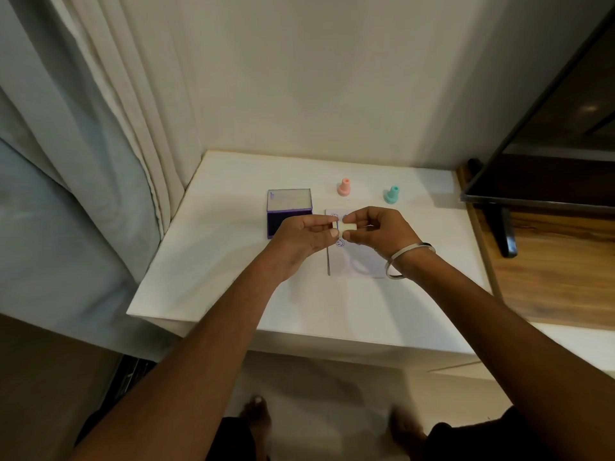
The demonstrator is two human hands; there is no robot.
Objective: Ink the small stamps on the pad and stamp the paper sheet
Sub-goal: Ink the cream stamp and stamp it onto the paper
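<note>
Left hand point(301, 232) and right hand point(376, 227) both pinch a cream stamp point(346, 226), lying horizontal, over the paper sheet point(352, 261).

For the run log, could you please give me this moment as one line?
both hands pinch cream stamp above paper sheet | ink pad open | pink stamp, teal stamp standing

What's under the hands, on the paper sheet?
Both hands, left and right, pinch a small cream stamp above the paper sheet. Purple smiley prints peek out beside the fingers; any prints beneath the hands are covered.
</note>
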